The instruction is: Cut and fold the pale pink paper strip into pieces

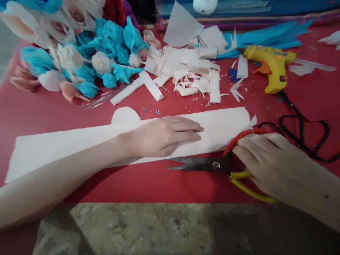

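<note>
A long strip of white crepe paper (pixel 69 138) lies across the red table. My left hand (pixel 166 136) rests flat on the strip, palm down with its fingers stretched to the right. Near the table's front edge, my right hand (pixel 265 161) is closed round the handles of a pair of scissors (pixel 204 164), one red and one yellow. The blades point left and are slightly parted, just below the strip's lower edge. Part of a round white paper disc (pixel 125 115) shows behind the strip, above my left wrist.
White paper scraps (pixel 191 71) lie heaped behind the strip. Blue and white paper flowers (pixel 111 42) crowd the back left. A yellow glue gun (pixel 275 67) with a black cord (pixel 301 131) lies on the right, beside folded blue paper (pixel 271 37). Clear sticks (pixel 106 97) lie near the flowers.
</note>
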Demonstrator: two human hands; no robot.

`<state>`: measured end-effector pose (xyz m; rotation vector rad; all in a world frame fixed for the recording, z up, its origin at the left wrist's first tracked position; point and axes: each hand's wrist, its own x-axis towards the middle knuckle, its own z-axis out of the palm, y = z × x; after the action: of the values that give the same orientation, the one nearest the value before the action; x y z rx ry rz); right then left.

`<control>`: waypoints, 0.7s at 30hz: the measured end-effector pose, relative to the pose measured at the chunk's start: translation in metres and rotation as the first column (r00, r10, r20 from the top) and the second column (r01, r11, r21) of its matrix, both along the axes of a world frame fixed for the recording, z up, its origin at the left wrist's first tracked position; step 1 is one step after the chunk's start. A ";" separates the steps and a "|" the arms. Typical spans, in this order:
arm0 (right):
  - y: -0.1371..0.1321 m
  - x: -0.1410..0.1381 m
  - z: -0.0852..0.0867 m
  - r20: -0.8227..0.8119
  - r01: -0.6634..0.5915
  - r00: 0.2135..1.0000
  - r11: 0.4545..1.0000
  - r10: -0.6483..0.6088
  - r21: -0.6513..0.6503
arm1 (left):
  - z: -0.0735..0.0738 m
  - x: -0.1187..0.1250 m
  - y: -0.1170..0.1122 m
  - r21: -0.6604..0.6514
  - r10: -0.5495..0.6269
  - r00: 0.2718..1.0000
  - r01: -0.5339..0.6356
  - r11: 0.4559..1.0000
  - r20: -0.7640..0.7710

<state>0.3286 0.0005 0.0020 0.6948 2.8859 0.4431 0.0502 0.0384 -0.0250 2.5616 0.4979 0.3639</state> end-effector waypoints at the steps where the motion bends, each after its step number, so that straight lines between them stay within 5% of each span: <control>1: -0.001 -0.001 0.000 -0.006 0.002 1.000 1.000 -0.002 -0.003 | 0.000 0.000 0.000 -0.010 0.003 1.000 -0.003 1.000 -0.002; 10: -0.005 -0.005 -0.003 -0.046 0.010 0.999 0.995 -0.005 0.103 | 0.017 0.007 0.000 -0.097 0.086 0.996 -0.085 0.992 0.004; 16: -0.010 -0.007 -0.010 -0.185 0.039 0.983 0.990 -0.014 0.133 | 0.030 0.038 0.015 -0.040 0.200 0.980 -0.201 0.979 -0.022; 21: -0.014 -0.009 -0.009 -0.143 0.087 0.987 0.994 -0.076 0.072 | 0.036 0.076 0.033 -0.005 0.379 0.886 -0.395 0.919 -0.268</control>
<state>0.3193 -0.0130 -0.0070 0.8868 2.9696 0.5188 0.1264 0.0710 0.0112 2.4528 1.1123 0.1380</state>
